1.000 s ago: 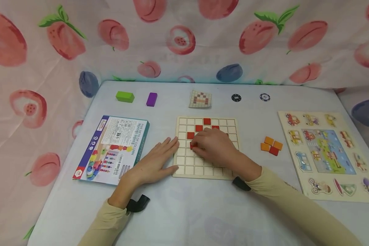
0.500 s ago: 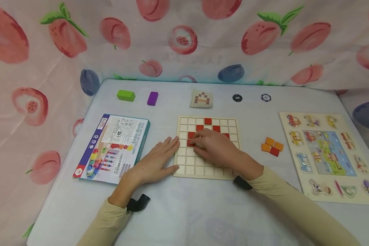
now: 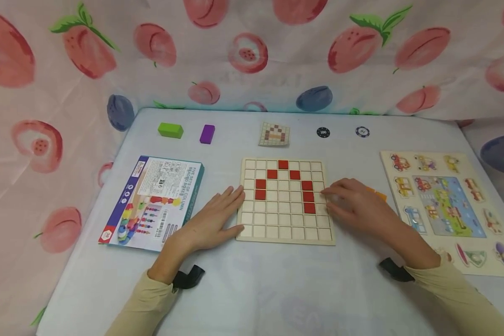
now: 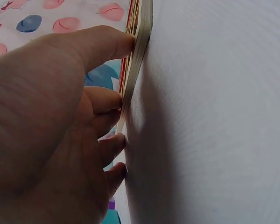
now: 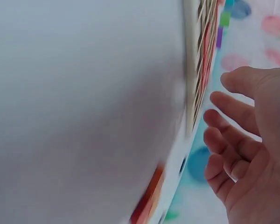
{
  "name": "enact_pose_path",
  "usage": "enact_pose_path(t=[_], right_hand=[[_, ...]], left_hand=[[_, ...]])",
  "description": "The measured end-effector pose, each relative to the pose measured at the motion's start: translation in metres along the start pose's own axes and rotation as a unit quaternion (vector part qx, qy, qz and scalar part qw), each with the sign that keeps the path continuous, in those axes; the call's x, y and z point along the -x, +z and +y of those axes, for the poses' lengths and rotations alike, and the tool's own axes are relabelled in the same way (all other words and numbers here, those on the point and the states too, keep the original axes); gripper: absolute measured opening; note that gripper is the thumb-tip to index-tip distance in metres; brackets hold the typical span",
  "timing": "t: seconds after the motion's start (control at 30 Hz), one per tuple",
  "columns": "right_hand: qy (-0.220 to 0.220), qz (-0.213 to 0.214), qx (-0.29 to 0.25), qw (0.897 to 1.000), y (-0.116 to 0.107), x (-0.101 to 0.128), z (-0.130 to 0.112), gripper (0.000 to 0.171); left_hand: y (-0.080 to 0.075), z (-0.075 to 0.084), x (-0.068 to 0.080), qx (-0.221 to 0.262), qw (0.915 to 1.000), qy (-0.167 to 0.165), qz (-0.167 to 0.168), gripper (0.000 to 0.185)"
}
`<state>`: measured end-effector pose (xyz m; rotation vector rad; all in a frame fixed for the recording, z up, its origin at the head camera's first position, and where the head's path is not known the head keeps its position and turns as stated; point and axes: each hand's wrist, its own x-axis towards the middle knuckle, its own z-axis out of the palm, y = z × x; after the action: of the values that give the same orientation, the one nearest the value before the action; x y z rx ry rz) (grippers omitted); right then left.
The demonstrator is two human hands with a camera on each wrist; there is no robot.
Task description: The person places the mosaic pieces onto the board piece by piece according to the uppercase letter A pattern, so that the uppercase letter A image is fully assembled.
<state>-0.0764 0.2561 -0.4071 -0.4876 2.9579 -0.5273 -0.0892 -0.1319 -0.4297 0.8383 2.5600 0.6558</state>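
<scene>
A square wooden grid board [image 3: 277,232] lies mid-table in the head view, several red square tiles [image 3: 309,196] set in its cells in an arch-like pattern. My left hand [image 3: 210,221] rests at the board's left edge with fingers spread; in the left wrist view the thumb touches the board's side. Beyond the opposite edge, my right hand [image 3: 363,207] hovers between the board and a few loose tiles. Its fingers are loosely bent with nothing between them in the right wrist view. Some orange tiles [image 3: 380,194] peek out behind this hand, which hides the rest of the loose tiles.
At the back lie a green block [image 3: 170,130], a purple block [image 3: 207,134], a pattern card [image 3: 274,134] and two poker chips [image 3: 323,132]. A boxed toy set [image 3: 151,203] lies left, a picture puzzle board [image 3: 445,252] right. Patterned cloth hangs behind.
My right hand has let go of a red tile, now sitting in a cell on the board's left side, and has moved right, off the board. The left hand has stayed put.
</scene>
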Motion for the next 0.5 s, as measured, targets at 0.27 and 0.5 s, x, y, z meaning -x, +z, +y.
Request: enact_pose_path(t=[0.27, 0.5], right_hand=[[0.097, 0.032, 0.069, 0.992, -0.012, 0.046, 0.05, 0.046], [0.093, 0.066, 0.108, 0.988, -0.011, 0.066, 0.068, 0.042]], left_hand=[[0.0, -0.001, 0.0, 0.006, 1.0, -0.001, -0.004, 0.083], [0.001, -0.001, 0.0, 0.006, 1.0, -0.001, 0.001, 0.083]])
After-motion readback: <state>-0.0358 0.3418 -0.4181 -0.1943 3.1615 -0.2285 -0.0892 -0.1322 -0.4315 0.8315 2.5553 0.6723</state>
